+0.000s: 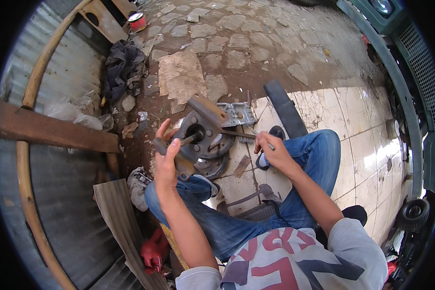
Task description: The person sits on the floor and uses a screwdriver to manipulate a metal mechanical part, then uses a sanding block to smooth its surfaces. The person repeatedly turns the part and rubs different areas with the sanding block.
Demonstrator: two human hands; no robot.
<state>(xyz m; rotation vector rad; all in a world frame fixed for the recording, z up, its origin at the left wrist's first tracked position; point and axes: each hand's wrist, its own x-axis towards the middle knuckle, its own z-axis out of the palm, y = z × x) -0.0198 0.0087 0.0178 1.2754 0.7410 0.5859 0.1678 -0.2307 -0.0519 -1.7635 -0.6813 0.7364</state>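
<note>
My left hand [166,162] is closed around the near-left arm of a heavy, greasy metal part [188,121], its thumb on top. The part has a dark round hole, bolt heads and a rusty bracket at its upper end. My right hand [275,151] grips a thin rod-like tool whose butt end shows past the fingers. Beside those fingers is a wire brush [244,137], its dark strip reaching to the rusty bracket; whether the hand also holds it I cannot tell. A round metal plate [212,166] is beneath the part, partly hidden.
A grey metal casting [239,114] lies just beyond the brush. A dark flat bar [285,108] rests on the tiles past my right knee. Corrugated sheeting [118,217] and a wooden beam [58,128] bound the left side. A green vehicle [415,92] stands at right.
</note>
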